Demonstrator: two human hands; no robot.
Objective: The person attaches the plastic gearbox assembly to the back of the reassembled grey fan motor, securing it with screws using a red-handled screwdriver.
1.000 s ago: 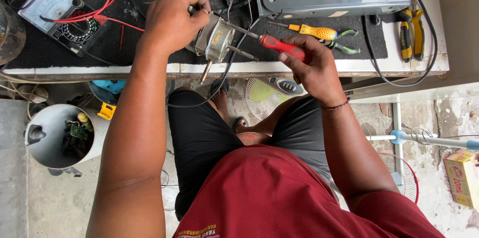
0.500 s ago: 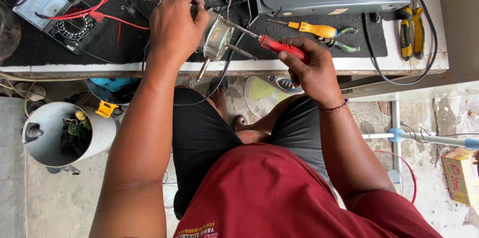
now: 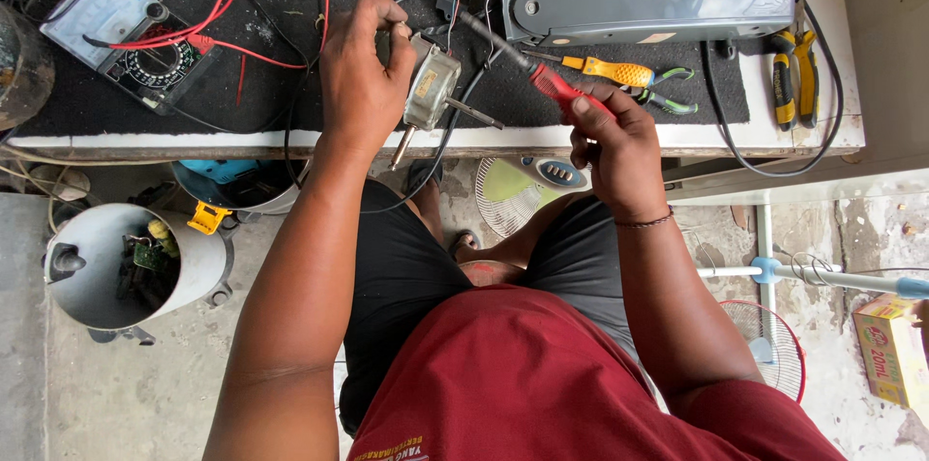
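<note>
A yellow carton [image 3: 888, 349] lies on the floor at far right. Your left hand [image 3: 360, 74] grips the small motor [image 3: 432, 89] over the bench edge; your right hand [image 3: 614, 147] closes on the red-handled screwdriver [image 3: 527, 67], beside it.

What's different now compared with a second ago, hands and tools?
The right hand has lifted the red-handled screwdriver, so its tip now points up toward the grey housing rather than at the small motor. The left hand still holds the motor by the bench edge. The multimeter and pliers stayed put.
</note>
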